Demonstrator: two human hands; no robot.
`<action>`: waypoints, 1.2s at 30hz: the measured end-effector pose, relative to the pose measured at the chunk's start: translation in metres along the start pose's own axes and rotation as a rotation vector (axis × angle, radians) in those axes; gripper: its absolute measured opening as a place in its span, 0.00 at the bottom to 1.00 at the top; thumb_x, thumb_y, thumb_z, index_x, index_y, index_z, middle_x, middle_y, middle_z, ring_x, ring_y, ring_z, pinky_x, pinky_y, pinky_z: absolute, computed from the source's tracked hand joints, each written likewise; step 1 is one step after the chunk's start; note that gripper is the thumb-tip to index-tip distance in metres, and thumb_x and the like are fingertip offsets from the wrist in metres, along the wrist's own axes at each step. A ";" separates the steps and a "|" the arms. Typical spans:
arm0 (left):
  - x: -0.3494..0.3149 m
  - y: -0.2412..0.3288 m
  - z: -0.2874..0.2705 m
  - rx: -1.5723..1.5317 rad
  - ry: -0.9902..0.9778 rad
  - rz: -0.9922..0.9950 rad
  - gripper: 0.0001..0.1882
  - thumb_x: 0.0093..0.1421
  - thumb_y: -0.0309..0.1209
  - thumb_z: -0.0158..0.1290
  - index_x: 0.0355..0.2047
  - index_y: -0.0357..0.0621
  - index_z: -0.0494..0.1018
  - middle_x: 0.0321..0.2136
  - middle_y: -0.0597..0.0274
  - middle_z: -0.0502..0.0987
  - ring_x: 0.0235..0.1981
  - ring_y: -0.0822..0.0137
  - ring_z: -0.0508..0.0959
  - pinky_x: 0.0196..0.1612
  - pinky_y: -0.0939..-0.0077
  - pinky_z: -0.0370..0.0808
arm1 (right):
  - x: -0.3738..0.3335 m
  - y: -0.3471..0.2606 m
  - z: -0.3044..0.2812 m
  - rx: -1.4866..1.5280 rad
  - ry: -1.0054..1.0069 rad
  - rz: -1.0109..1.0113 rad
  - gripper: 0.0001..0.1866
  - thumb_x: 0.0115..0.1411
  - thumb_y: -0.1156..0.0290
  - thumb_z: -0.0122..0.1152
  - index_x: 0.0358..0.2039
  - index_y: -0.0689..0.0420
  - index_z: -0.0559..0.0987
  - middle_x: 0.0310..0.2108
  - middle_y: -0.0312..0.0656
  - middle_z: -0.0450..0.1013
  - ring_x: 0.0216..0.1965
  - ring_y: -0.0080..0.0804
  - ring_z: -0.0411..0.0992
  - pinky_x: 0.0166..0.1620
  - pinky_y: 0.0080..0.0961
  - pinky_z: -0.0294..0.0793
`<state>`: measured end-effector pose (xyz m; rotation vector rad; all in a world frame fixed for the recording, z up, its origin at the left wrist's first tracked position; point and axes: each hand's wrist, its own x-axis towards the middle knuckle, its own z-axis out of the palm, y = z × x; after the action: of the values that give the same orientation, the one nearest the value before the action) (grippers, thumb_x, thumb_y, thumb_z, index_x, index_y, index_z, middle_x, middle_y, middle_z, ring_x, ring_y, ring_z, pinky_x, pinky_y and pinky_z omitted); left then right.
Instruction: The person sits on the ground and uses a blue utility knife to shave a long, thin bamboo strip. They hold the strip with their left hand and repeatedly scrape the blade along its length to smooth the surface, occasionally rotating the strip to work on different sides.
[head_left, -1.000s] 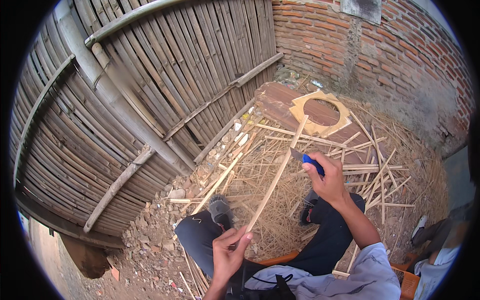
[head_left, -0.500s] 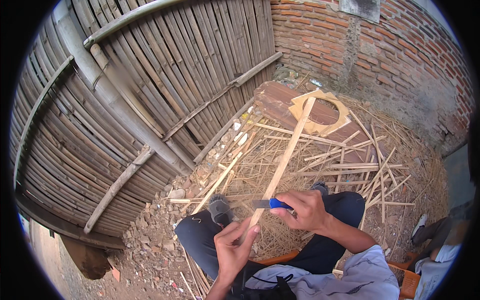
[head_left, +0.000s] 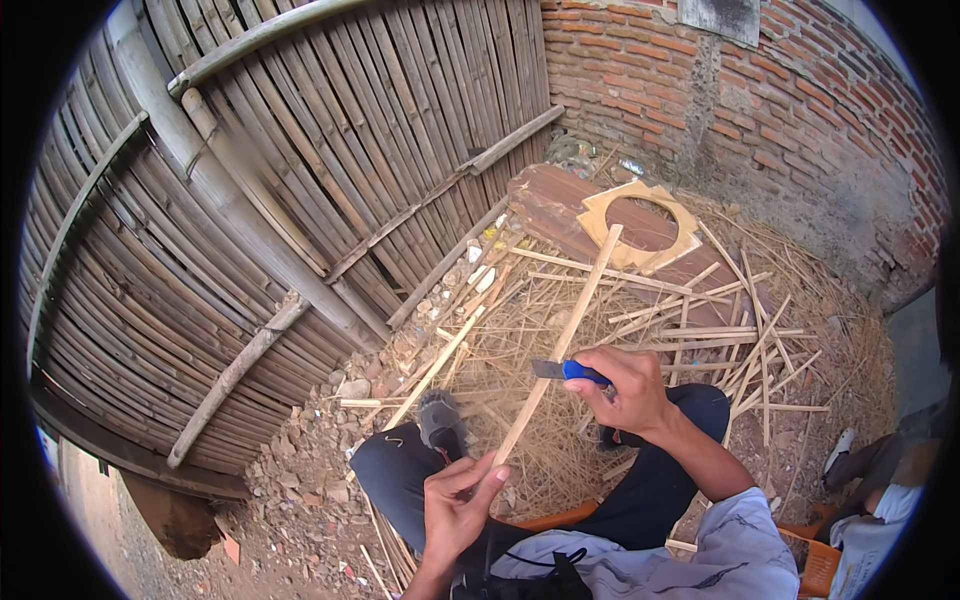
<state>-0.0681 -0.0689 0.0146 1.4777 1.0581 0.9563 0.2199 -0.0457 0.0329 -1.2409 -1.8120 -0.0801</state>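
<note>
My left hand (head_left: 460, 503) is closed round the near end of a long flat bamboo strip (head_left: 565, 345), thumb on top. The strip slants away from me to the upper right over the shavings. In my right hand (head_left: 628, 388) is a utility knife (head_left: 583, 373) with a blue handle, its grey blade pointing left. That blade lies across the strip around its middle; whether it cuts into the wood I cannot tell.
Thin bamboo strips (head_left: 740, 335) lie scattered over straw-like shavings on the right. Beyond them a wooden panel with a round hole (head_left: 600, 215) rests on a brown board (head_left: 550, 195). A bamboo fence (head_left: 400, 130) stands left, a brick wall (head_left: 800, 110) behind. Another person's leg (head_left: 855, 460) shows at right.
My right hand and the knife have moved farther up the strip, away from my left hand. The strip's far end has dropped slightly nearer to me.
</note>
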 end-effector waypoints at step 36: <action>0.002 -0.009 0.006 -0.101 -0.014 -0.056 0.15 0.71 0.26 0.63 0.56 0.33 0.83 0.28 0.72 0.75 0.29 0.83 0.68 0.30 0.84 0.64 | -0.007 -0.010 0.016 -0.009 0.016 0.012 0.15 0.66 0.58 0.73 0.40 0.58 0.85 0.32 0.41 0.84 0.25 0.37 0.83 0.26 0.30 0.79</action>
<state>-0.0629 -0.0683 0.0046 1.3633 1.0209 0.9449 0.2022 -0.0473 0.0229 -1.2540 -1.7926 -0.0919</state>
